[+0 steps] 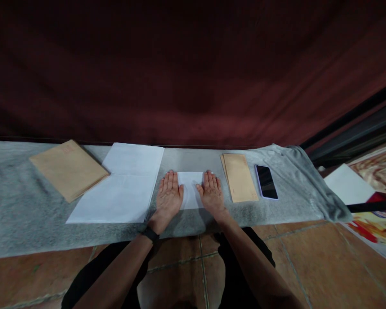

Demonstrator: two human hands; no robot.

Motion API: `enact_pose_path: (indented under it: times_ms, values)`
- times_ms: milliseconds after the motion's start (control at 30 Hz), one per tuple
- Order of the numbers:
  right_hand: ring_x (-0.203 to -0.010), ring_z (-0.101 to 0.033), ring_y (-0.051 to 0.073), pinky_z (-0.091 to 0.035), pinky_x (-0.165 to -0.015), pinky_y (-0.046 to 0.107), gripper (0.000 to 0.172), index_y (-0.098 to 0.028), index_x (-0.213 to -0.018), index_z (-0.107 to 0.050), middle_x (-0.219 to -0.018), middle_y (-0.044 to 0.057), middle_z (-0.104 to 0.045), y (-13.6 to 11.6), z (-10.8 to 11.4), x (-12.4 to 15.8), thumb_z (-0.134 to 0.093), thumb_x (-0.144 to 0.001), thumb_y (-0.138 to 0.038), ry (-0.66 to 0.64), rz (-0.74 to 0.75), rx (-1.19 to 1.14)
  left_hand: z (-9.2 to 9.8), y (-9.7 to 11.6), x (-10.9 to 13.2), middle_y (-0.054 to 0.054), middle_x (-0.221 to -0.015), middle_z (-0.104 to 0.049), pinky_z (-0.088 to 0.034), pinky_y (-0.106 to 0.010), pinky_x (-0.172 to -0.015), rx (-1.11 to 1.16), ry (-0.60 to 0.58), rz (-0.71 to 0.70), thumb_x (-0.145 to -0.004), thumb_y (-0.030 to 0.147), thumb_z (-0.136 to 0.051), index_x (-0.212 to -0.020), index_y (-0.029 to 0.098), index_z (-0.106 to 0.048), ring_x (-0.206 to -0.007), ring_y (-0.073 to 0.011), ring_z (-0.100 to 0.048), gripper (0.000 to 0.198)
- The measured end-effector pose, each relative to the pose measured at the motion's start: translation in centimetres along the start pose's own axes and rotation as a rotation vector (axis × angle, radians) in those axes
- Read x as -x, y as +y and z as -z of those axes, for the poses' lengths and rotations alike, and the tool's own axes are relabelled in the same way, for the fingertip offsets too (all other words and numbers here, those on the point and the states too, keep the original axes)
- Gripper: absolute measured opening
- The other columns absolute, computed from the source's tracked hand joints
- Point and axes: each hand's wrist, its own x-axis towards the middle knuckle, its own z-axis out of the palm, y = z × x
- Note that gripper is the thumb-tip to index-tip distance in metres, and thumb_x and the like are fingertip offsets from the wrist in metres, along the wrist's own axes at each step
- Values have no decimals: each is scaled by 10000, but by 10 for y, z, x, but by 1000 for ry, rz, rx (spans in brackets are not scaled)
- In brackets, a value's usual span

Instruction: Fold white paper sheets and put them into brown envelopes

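Note:
A small white sheet of paper, apparently folded, lies on the grey cloth in front of me. Across its left edge my left hand rests flat, palm down, fingers stretched out and thumb pointing inward. My right hand lies the same way on its right edge. The middle of the paper shows between the two thumbs. To the left is a stack of large white sheets with a crease across it. Brown envelopes lie just right of my right hand.
Larger brown envelopes overlap the white stack at the far left. A phone with a dark screen lies right of the small envelopes. The grey cloth covers a narrow surface against a dark red curtain. Tiled floor lies below.

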Motion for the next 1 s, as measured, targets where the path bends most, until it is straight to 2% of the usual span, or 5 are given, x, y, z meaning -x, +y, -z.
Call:
enact_pose_path:
  times_ms: [200, 367, 467, 667, 1000]
  values:
    - [-1531, -353, 362, -297, -1222, 601, 686, -7, -1607, -312, -1622, 280, -381, -2, 12, 8, -273, -1108, -476, 26, -47, -10, 12, 1, 18, -248, -1642, -359, -257, -575, -1275, 24, 71, -8, -1039, 342, -324, -1586, -3, -331, -1569, -339, -282, 647]
    - [-1576, -273, 268, -252, -1282, 487, 617, -55, -1619, -316, -1684, 160, -320, -30, 21, 22, -254, -1117, -408, -145, 134, -76, 11, 15, 43, -186, -1667, -353, -262, -510, -1291, 41, 1, -208, -1027, 235, -301, -1619, 46, -271, -1584, -273, -253, 622]
    - [-1575, -281, 239, -235, -1293, 465, 597, -108, -1629, -316, -1689, 124, -320, -36, 21, 29, -286, -1113, -407, -183, 167, -84, 7, 16, 51, -176, -1665, -362, -291, -492, -1283, 43, -31, -238, -1005, 197, -306, -1628, 64, -254, -1578, -258, -271, 639]
    - [-1562, -309, 278, -260, -1273, 503, 633, -107, -1636, -295, -1676, 163, -341, -16, 20, 31, -368, -1096, -429, -128, 110, -42, 11, 4, 53, -214, -1651, -368, -321, -523, -1260, 44, -9, -158, -1035, 365, -350, -1614, 52, -289, -1563, -304, -303, 661]
    - [-1550, -315, 342, -275, -1253, 524, 715, -20, -1612, -307, -1667, 221, -332, 8, 22, 35, -355, -1090, -506, -124, 42, 1, 18, -7, 60, -249, -1642, -364, -325, -534, -1253, 32, 6, -106, -1053, 423, -311, -1587, 1, -326, -1550, -339, -329, 681]
